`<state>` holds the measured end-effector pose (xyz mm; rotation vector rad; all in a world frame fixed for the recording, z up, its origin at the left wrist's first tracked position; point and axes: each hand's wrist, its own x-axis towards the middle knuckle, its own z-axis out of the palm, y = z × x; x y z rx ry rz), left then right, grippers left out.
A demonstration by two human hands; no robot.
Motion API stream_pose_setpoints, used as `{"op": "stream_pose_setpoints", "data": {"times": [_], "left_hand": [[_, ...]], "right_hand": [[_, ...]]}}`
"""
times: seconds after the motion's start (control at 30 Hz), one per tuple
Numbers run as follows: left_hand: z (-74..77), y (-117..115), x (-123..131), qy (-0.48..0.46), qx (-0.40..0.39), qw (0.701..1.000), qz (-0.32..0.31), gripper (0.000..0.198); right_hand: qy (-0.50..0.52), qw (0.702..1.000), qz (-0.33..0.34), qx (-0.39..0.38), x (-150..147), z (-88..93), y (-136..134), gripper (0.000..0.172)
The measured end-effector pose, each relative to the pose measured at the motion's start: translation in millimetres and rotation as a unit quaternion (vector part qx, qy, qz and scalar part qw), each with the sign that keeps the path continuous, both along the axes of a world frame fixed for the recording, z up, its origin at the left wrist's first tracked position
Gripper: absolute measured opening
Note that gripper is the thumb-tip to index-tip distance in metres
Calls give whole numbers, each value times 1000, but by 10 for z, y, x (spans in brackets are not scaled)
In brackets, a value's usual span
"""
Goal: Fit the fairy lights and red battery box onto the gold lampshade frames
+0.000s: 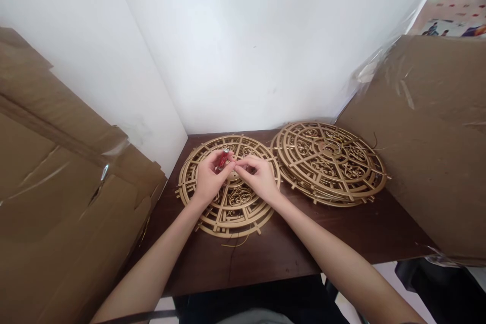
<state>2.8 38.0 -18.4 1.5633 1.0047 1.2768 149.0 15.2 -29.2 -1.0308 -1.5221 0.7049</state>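
My left hand (210, 174) is closed around a small red cylinder with a silver end (222, 161), which sticks up between thumb and fingers. Just beside it, my right hand (258, 177) pinches with thumb and forefinger close to the left thumb tip. Whatever sits in that pinch is too small to make out. Both hands are over the middle of a round gold lattice panel (240, 197), with scrollwork and short pegs around its rim. At least one more panel shows beneath it. A thin gold cord (234, 245) trails from its near edge.
To the right lies a stack of similar gold panels (330, 164), with loose cord on top. All rest on a dark brown table (228, 276). Cardboard stands at the left (72, 202) and right (425, 142), and a white wall (266, 61) rises behind.
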Motion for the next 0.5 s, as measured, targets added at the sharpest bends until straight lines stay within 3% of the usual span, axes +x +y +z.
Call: {"op": "stream_pose_setpoints", "data": {"times": [0.2,0.5], "left_hand": [[-12,17,-15,-18,-18,1000,-17,29],[9,67,-33,-133,-72,987,57,29]], "right_hand": [[-6,1000,0,-9,2,15,0,10],[134,986,-72,-71,23,67,4,15]]}}
